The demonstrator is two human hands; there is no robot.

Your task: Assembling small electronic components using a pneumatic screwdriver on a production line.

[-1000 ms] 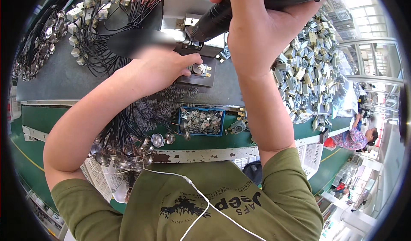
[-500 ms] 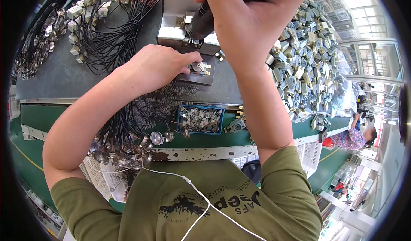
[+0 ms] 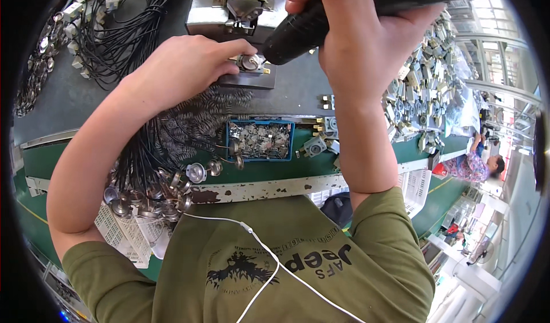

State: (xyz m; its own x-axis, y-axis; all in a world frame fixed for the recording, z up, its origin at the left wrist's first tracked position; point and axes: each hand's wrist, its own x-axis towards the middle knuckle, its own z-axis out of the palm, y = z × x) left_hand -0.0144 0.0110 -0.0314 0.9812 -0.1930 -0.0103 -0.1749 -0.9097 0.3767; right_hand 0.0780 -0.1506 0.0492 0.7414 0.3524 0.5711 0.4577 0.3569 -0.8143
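one metal part point(image 3: 251, 63) lies pinched between left hand point(image 3: 192, 66) thumb and forefinger, right hand point(image 3: 360, 43) clasping a black tool point(image 3: 293, 38)

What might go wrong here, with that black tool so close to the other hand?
The right hand holds the black tool with its tip near the left hand, so a slip might scrape a finger. Also, the round metal part between the left thumb and forefinger could shift if that hold loosens.
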